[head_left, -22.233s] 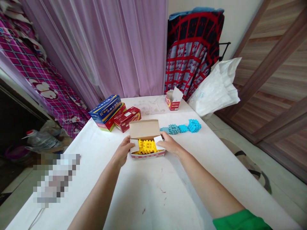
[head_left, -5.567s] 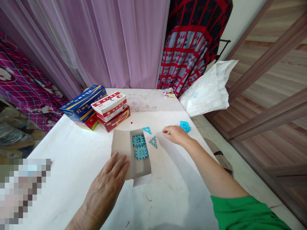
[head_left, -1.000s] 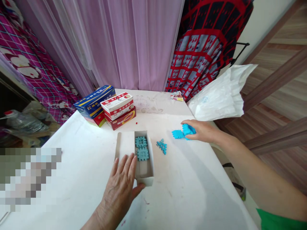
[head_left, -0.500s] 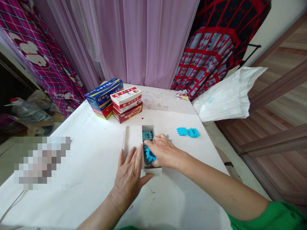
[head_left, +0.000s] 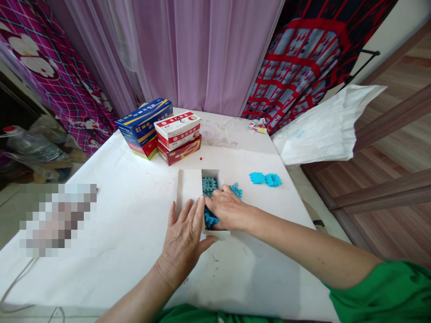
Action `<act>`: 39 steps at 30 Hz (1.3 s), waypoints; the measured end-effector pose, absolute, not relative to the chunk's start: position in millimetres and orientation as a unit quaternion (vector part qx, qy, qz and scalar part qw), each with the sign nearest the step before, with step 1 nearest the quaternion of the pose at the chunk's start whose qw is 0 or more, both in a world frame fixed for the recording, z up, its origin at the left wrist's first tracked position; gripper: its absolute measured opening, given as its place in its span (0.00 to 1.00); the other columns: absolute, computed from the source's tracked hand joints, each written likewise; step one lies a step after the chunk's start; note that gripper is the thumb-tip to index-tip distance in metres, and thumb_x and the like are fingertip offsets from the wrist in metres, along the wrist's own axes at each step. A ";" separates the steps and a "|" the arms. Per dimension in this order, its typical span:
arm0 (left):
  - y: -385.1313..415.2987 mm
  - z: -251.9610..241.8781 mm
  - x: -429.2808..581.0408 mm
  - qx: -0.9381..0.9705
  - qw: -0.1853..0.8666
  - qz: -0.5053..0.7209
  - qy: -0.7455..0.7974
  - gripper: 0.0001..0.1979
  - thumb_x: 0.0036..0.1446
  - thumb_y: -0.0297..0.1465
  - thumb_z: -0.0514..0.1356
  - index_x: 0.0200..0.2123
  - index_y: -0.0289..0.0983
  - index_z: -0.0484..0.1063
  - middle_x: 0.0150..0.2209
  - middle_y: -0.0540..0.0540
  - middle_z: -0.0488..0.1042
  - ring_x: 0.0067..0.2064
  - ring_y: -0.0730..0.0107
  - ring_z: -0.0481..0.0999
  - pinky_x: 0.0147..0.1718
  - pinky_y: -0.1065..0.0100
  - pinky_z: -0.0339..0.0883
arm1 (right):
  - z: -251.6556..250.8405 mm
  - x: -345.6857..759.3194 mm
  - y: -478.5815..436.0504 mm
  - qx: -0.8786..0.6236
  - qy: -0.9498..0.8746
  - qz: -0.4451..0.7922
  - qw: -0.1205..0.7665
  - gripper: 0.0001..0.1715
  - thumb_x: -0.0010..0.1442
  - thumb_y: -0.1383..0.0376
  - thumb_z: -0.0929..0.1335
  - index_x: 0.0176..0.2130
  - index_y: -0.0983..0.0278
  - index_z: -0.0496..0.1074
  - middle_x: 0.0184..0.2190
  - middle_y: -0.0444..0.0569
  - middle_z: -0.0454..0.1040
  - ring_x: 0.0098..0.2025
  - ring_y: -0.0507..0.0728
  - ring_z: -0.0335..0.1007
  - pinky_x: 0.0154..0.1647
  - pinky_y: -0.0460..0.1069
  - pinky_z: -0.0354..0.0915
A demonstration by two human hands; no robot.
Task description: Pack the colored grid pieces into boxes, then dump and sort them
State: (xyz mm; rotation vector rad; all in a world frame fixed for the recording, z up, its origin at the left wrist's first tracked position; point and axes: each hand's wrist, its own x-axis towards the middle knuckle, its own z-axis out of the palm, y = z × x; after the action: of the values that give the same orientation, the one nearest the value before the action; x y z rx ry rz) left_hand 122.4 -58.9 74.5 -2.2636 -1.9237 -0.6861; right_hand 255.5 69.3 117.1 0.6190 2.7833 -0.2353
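Observation:
A small open cardboard box (head_left: 210,172) stands on the white table with its lid flap (head_left: 190,183) folded out to the left. My left hand (head_left: 183,235) rests on the flap, fingers stretched and thumb by the near edge. Inside the box my right hand (head_left: 229,208) is closed on a blue toothed building block (head_left: 210,218), fingertips partly hidden. Teal toothed blocks (head_left: 209,185) lie at the box's far end. Just right of the box, partly behind my right hand, is another blue block (head_left: 236,191). Two blue blocks (head_left: 266,179) lie farther right.
Stacked cartons, a blue one (head_left: 144,117) and a red-and-white one (head_left: 178,130), stand at the back left. A crumpled wrapper (head_left: 258,125) lies at the back right, near a white bag (head_left: 316,130) beside the table edge. A blurred-out patch (head_left: 60,220) covers the left side.
My right hand has lowered the blue block deeper into the box. The left hand stays on the flap. More of the loose block beside the box shows, and the view has shifted slightly.

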 end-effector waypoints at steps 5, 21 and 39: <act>-60.4 75.2 124.0 -0.747 0.036 -0.218 -0.627 0.48 0.56 0.41 0.63 0.69 0.32 0.39 0.60 0.36 0.68 0.61 0.47 0.65 0.65 0.42 0.40 | 123.1 258.0 73.1 0.207 0.959 -0.103 0.161 0.27 0.48 0.53 0.73 0.43 0.66 0.69 0.37 0.54 0.74 0.44 0.64 0.65 0.48 0.56 0.52; -60.3 77.8 123.0 -0.748 0.064 -0.228 -0.620 0.43 0.59 0.42 0.59 0.69 0.33 0.41 0.59 0.36 0.69 0.60 0.48 0.67 0.65 0.43 0.42 | 144.8 276.8 92.4 0.265 0.951 -0.148 0.062 0.13 0.57 0.60 0.68 0.43 0.61 0.72 0.40 0.49 0.77 0.46 0.60 0.70 0.48 0.53 0.57; -57.1 76.3 121.9 -0.768 0.117 -0.188 -0.601 0.39 0.62 0.45 0.54 0.68 0.30 0.46 0.59 0.34 0.69 0.59 0.47 0.69 0.64 0.45 0.42 | 65.9 457.0 224.7 0.524 0.835 -0.081 0.147 0.46 0.48 0.67 0.69 0.65 0.62 0.56 0.61 0.57 0.66 0.57 0.63 0.68 0.53 0.51 0.64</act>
State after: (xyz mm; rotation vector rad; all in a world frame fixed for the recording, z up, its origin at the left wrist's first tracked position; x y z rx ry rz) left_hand 121.9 -57.1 76.3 -2.2483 -1.7599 -0.5515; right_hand 457.0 224.7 65.9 1.5089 2.4018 -0.2342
